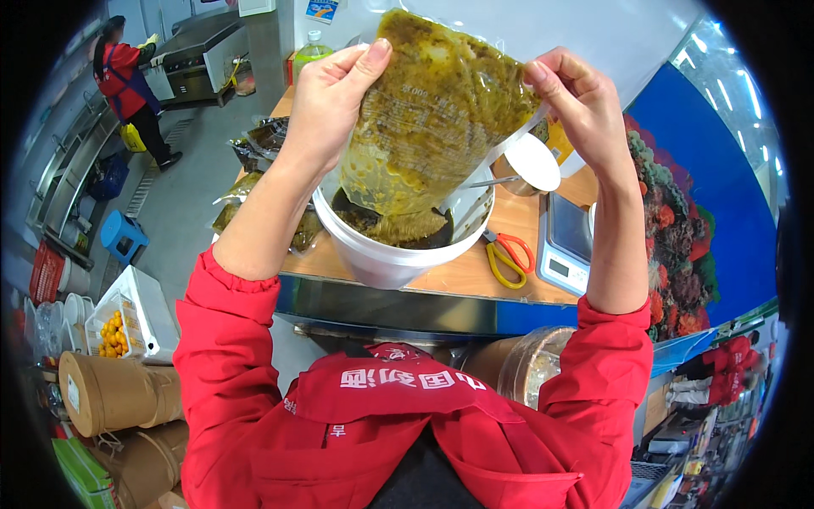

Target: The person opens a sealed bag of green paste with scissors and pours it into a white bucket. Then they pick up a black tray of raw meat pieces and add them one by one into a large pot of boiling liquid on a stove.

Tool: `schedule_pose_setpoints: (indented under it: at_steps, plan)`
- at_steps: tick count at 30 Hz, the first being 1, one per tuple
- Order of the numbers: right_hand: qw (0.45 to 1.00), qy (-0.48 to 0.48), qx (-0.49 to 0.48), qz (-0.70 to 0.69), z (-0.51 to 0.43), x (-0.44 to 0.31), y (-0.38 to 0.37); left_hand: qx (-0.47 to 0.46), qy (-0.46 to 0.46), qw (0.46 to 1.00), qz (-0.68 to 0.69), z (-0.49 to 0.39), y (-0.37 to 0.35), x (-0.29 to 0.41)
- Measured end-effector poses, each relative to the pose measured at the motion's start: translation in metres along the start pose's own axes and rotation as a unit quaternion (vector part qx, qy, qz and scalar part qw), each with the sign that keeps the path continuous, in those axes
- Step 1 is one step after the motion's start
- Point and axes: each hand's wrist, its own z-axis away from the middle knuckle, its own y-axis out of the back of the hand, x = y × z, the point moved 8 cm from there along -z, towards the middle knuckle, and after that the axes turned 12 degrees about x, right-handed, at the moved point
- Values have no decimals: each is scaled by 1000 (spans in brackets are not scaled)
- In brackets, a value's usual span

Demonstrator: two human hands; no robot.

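Between my two hands a clear plastic bag (439,108) smeared with yellow-green sauce is stretched above a white plastic bucket (400,261). My left hand (337,95) pinches one upper corner, and my right hand (572,95) pinches the other. The lower end of the bag reaches into the bucket's mouth. Inside the bucket lies dark sauce (407,229) with a yellowish-green mass on it. A thin metal handle (493,182) rests across the bucket's rim at the right. The bag bears printed writing.
Red-and-yellow-handled scissors (509,257) and a digital scale (565,242) lie on the wooden table (439,280) right of the bucket. Behind them stands a metal can with a white lid (533,162). Filled bags (254,143) lie at left. A person (127,89) stands beyond, near a stove.
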Motion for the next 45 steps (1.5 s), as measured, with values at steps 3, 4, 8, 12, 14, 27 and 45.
schedule_pose_setpoints:
  at_steps: [3, 4, 8, 12, 14, 27, 45]
  plan:
    - [1000, -1, -1, 14, -2, -3, 0, 7, 1, 1000, 17, 0, -3, 1]
    - [1000, -14, -7, 11, -2, -2, -1, 10, 0, 1000, 24, -1, -4, 1]
    - [1000, -19, -14, -14, 1, 0, -12, -11, -2, 1000, 15, 2, -11, 0]
    - [995, -61, 18, -75, 4, 16, -9, 3, -15, 1000, 22, 1, -13, -2]
    - [987, -100, 39, -119, 6, 27, -6, 11, -15, 999, 44, 1, -12, -2]
    - [945, -187, 43, -266, 32, 13, -52, 2, -20, 1000, 23, 0, -22, -11]
    - [909, -249, 155, -297, 27, 29, -58, -110, 142, 983, -24, 5, -17, -9]
